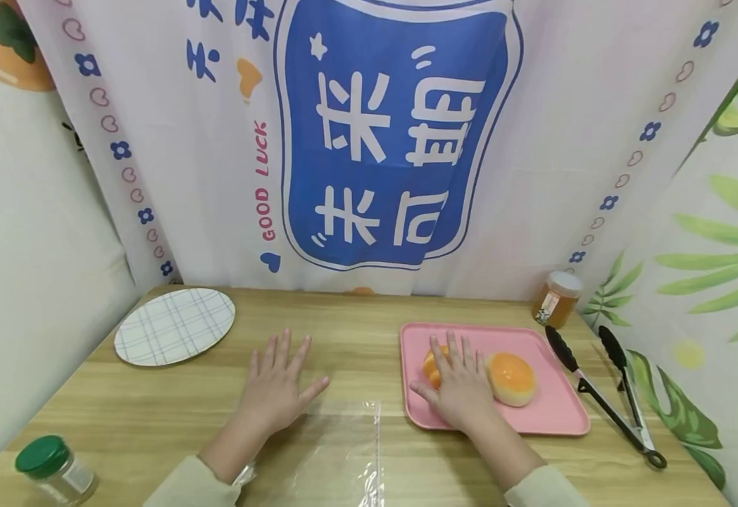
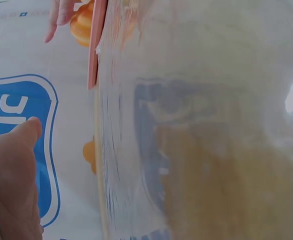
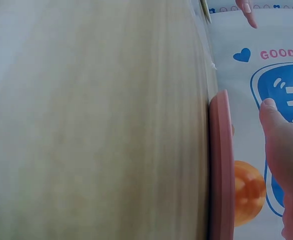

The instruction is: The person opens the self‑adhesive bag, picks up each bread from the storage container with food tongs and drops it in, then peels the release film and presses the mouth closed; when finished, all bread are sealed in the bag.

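My left hand [image 1: 274,394] has its fingers spread over the wooden table, beside the upper left part of a clear plastic bag [image 1: 331,451]. In the left wrist view that bag [image 2: 201,125] fills much of the frame. My right hand [image 1: 460,387], fingers also spread, hovers over the left part of a pink tray [image 1: 559,412]. Partly hidden behind its fingers is an orange-brown bread roll [image 1: 431,367]. A round bun [image 1: 512,380] sits on the tray just right of the hand. Neither hand holds anything.
A checked oval plate [image 1: 175,326] lies at the back left. A green-lidded jar [image 1: 56,468] stands at the front left. Black-tipped tongs [image 1: 616,408] lie right of the tray, and a honey-coloured jar [image 1: 556,299] stands behind them. A printed curtain [image 1: 356,141] hangs behind the table.
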`<state>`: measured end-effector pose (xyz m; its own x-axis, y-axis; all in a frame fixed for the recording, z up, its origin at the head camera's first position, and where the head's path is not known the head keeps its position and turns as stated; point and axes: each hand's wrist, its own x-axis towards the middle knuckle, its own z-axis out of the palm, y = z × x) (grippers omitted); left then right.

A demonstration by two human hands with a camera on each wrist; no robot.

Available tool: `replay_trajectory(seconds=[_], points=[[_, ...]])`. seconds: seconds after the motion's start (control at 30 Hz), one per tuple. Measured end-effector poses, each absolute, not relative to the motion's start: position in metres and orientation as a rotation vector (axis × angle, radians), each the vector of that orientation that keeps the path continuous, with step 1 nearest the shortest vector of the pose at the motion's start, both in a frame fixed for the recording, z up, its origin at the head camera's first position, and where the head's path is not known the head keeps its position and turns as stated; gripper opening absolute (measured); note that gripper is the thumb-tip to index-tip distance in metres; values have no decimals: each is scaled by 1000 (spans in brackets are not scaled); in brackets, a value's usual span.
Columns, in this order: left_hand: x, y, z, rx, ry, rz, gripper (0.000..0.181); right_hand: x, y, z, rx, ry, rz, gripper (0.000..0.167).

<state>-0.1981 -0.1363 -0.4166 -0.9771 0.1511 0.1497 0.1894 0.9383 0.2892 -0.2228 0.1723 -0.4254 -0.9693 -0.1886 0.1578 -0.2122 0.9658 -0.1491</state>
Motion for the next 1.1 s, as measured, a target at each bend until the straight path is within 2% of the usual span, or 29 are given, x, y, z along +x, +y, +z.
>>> replay_trajectory(seconds=[0.23,0.43,0.53,0.8,1.1], points=[[-196,-137,-417,-290,-2943,-481,79,-218,174,-426,341,-2919,269,89],[-186,-135,-412,-470,-2879,-654,77,-203,168,-424,444,-2812,565,81],[-174,-132,-411,-586,-2870,-805,69,-192,160,-423,502,-2775,717,73],[-143,-117,-423,-808,-2890,-894,33,-164,141,-433,789,-2794,811,53],[-141,-109,-439,-759,-2916,-864,35,-148,128,-448,1038,-2855,802,46]])
